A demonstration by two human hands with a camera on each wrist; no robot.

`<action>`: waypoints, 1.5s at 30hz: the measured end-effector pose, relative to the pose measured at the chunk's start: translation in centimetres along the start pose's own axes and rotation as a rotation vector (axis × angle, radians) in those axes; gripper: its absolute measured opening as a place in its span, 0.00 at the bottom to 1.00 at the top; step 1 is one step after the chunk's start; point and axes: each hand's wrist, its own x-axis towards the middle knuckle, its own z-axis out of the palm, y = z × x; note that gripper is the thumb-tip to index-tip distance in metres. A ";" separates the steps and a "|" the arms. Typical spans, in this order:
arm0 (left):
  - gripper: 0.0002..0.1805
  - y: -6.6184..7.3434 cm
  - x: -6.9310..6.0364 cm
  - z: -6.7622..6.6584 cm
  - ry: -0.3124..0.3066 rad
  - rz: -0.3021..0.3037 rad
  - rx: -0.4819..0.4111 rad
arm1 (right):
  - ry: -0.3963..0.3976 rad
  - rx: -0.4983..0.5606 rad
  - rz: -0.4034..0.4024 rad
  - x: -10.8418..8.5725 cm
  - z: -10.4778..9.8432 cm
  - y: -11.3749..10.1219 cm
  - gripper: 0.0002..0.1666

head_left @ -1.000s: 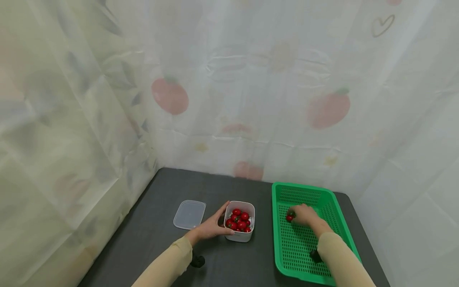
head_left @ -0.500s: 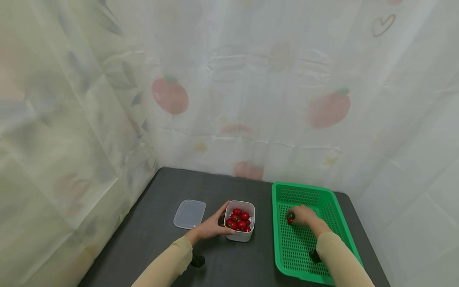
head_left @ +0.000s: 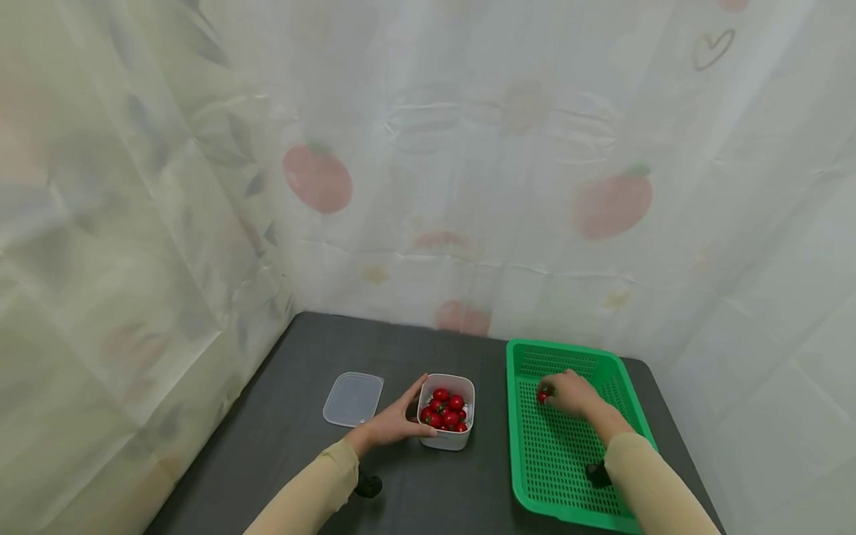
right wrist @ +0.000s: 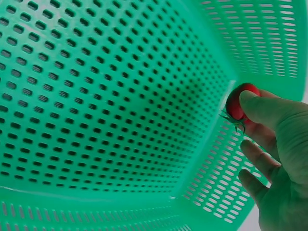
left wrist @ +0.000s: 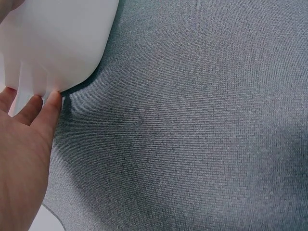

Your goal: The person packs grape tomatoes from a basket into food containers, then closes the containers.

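In the head view my left hand (head_left: 393, 426) holds the white square container (head_left: 446, 441) at its left corner, thumb along the near side. The left wrist view has those fingertips against the container's white wall (left wrist: 62, 43). Several red cherry tomatoes (head_left: 446, 410) lie inside it. Over the green basket (head_left: 515, 446), my right hand (head_left: 571, 392) pinches one cherry tomato (right wrist: 236, 103) between thumb and index finger, its green calyx pointing down in the right wrist view. The other fingers (right wrist: 252, 185) of that hand are loosely bent.
A translucent lid (head_left: 353, 400) lies on the dark grey table (head_left: 394, 349), left of the container. The basket has raised, slotted walls. Printed plastic sheeting (head_left: 428, 223) hangs behind the table and at both sides.
My right hand has shifted slightly away from me and to the right, and the pinched tomato has moved with it. The left hand and container stay in place.
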 end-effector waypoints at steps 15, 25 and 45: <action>0.63 -0.3 0.2 -0.1 -0.004 0.002 -0.020 | 0.111 0.011 -0.121 0.5 -4.0 -2.8 0.13; 0.62 -0.1 0.2 0.0 -0.015 0.022 -0.026 | 0.102 0.014 -0.212 2.0 -5.2 -5.8 0.14; 0.61 -0.5 0.2 -0.3 -0.008 0.012 -0.032 | 0.061 0.006 -0.345 4.7 -4.8 -11.7 0.14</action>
